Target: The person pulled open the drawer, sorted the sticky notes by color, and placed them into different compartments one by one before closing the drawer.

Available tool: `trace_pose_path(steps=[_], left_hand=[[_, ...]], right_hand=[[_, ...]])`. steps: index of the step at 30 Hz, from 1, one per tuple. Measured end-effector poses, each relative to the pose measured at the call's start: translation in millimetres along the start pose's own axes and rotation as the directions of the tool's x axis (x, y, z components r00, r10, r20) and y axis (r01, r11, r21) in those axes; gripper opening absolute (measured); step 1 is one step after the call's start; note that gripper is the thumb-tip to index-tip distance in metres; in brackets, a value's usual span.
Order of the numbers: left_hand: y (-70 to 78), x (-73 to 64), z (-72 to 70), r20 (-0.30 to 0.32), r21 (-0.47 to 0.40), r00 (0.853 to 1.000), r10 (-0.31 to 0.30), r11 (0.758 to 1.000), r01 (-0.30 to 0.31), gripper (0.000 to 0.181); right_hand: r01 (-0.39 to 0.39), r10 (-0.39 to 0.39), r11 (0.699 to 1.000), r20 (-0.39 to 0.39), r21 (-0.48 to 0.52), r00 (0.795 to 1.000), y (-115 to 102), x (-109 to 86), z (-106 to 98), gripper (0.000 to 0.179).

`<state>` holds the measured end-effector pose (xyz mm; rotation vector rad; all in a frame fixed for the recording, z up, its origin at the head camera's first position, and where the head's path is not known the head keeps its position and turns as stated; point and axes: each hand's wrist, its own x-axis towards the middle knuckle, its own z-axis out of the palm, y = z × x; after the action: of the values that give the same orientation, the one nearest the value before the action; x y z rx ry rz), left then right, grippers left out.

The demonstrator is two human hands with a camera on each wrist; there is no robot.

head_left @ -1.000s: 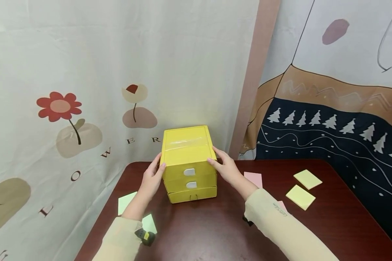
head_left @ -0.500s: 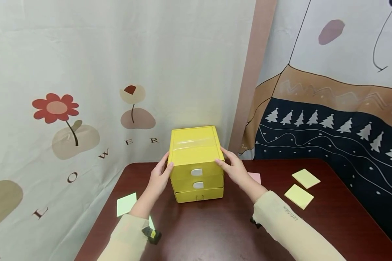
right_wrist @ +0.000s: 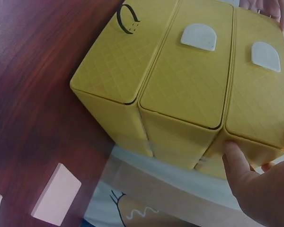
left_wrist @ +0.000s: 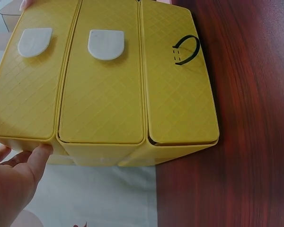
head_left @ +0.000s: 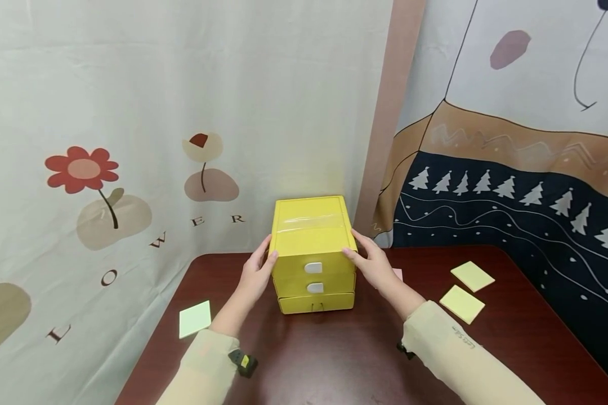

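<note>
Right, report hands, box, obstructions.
Left hand and right hand grip opposite sides. Yellow drawer box upright between them. Green pad, yellow pads lie apart, seemingly not in the way.

Dark-red wood-grain table [head_left: 329,360], light glare on its near part; off-white flower-print cloth [head_left: 284,84] hung behind and left of table; slanting pink stripe [head_left: 389,112] behind table; tree-and-mountain-print cloth [head_left: 486,211] behind and right of table

There is 1 yellow drawer unit [head_left: 310,236] with 3 drawers [left_wrist: 102,97], 2 white tab handles [left_wrist: 106,44] and 1 black loop handle [left_wrist: 198,47]; 1 left hand [head_left: 255,277], 1 right hand [head_left: 376,268]; 2 yellow sticky-note pads [head_left: 462,304], 1 visible green pad [head_left: 195,319], 2 pink pads [right_wrist: 57,195].
</note>
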<state>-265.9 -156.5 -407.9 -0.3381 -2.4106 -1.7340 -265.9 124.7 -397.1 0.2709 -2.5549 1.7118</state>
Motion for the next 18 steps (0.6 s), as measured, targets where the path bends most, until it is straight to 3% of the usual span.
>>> trace_pose_path(steps=[8, 18], left_hand=[[9.5, 1.8, 7.0, 0.03, 0.005, 1.0, -0.005, 1.0, 0.005, 0.057], [5.5, 5.2, 18.5, 0.021, -0.009, 1.0, 0.011, 1.0, -0.011, 0.055]], right_hand=[[-0.03, 0.03, 0.999, -0.015, 0.018, 0.999, 3, -4.9, -8, 0.069], [-0.053, 0.053, 0.999, -0.029, 0.004, 0.998, 4, -10.6, -17, 0.07]])
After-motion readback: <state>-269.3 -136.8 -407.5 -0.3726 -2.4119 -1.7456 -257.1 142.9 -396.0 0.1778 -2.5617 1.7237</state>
